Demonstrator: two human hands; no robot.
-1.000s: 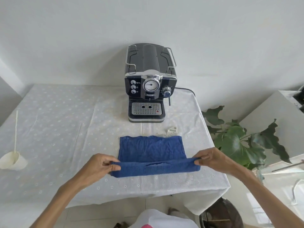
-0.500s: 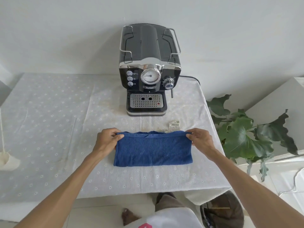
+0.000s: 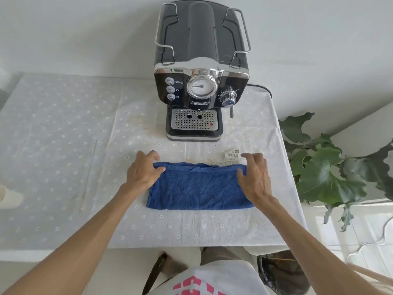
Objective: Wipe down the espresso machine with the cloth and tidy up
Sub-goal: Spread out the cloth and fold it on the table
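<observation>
A blue cloth (image 3: 198,187) lies folded in half on the white tablecloth (image 3: 63,145), in front of the black and chrome espresso machine (image 3: 201,71) that stands against the wall. My left hand (image 3: 143,171) rests at the cloth's far left corner, fingers spread, thumb on the folded edge. My right hand (image 3: 255,175) hovers over the far right corner with its fingers apart and lifted off the cloth. Neither hand grips anything.
A small barcode label (image 3: 231,155) lies on the tablecloth just beyond my right hand. A cream cup (image 3: 8,196) sits at the left edge. A leafy plant (image 3: 323,167) stands right of the table, a dark bin (image 3: 280,273) below its front corner.
The near edge of the cloth was carried forward onto the far edge, folding it in half. Both hands have since let go of the corners and opened. The view moved closer to the machine.
</observation>
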